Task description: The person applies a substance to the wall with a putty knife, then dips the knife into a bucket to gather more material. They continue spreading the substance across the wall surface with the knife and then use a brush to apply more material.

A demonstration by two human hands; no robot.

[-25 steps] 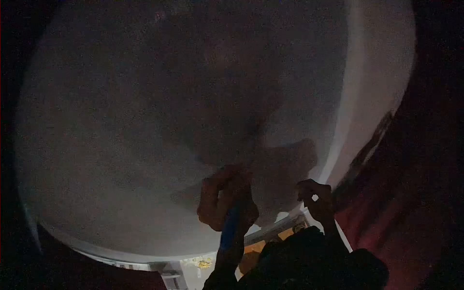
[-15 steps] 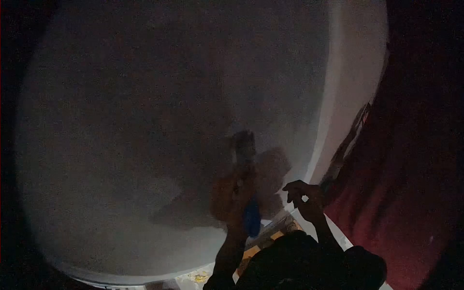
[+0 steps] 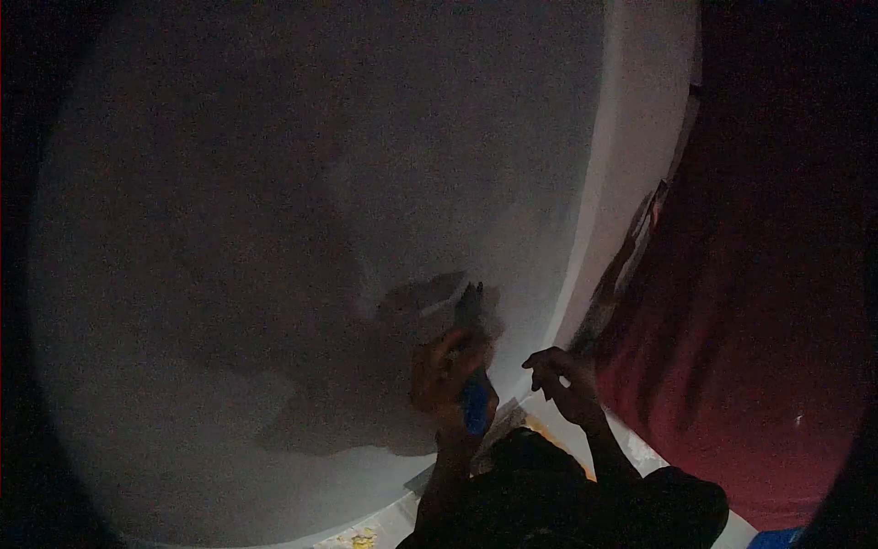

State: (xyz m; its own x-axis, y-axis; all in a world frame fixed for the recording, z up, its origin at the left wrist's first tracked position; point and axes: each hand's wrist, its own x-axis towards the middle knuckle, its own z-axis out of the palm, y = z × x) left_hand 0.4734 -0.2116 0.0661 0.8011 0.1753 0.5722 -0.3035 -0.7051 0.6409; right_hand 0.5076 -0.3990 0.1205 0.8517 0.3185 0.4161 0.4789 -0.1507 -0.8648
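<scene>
My left hand (image 3: 448, 380) is closed round a blue-handled tool (image 3: 475, 403) with a dark, narrow forked tip pointing up, in front of the pale surface (image 3: 393, 476). Its thumb and fingers are dim against the shadow. To the right, near the strip along the surface's edge, my right hand (image 3: 560, 380) is a dark silhouette. Its fingers are loosely bent, with a small gap of light between them, and nothing can be made out in them.
A pale curved strip (image 3: 631, 137) borders the large surface. Beyond it hangs dark red cloth (image 3: 713, 393). A dark, torn-looking patch (image 3: 622, 265) lies along the strip. Yellow bits (image 3: 364, 538) are at the bottom, and a blue object (image 3: 776, 538) at the bottom right.
The surface edge and red cloth have shifted left in view. The tool's tip sits slightly lower, and the shadows around it have changed shape. My right hand has moved slightly left.
</scene>
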